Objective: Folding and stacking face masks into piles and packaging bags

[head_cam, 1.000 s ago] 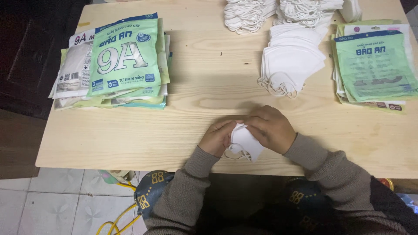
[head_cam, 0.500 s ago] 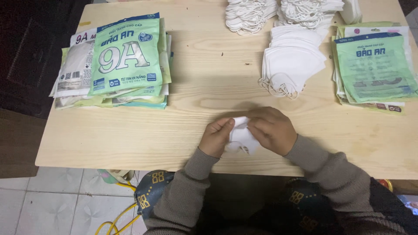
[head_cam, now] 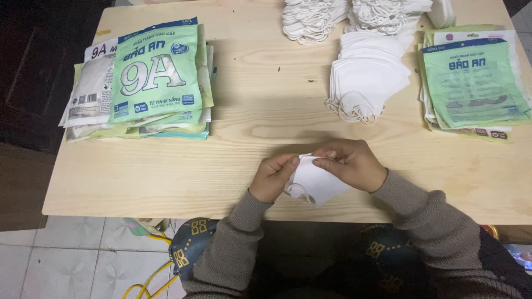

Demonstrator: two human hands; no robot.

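Note:
Both hands pinch one folded white face mask (head_cam: 315,184) just above the near edge of the pale wooden table (head_cam: 249,111). My left hand (head_cam: 274,176) grips its left upper edge with thumb and fingers. My right hand (head_cam: 350,164) holds the top edge from the right, fingers curled over it. The mask's ear loop hangs below, near my left wrist.
A stack of green printed mask packets (head_cam: 149,83) lies at the table's left. A pile of loose white masks (head_cam: 366,83) sits right of centre, more masks (head_cam: 313,19) behind it. Flat green packets (head_cam: 471,83) lie at the far right. Tiled floor shows below left.
The hands have shifted on the mask: it was bunched between them, now its top edge is pinched by both and it hangs flatter. The piles have not moved.

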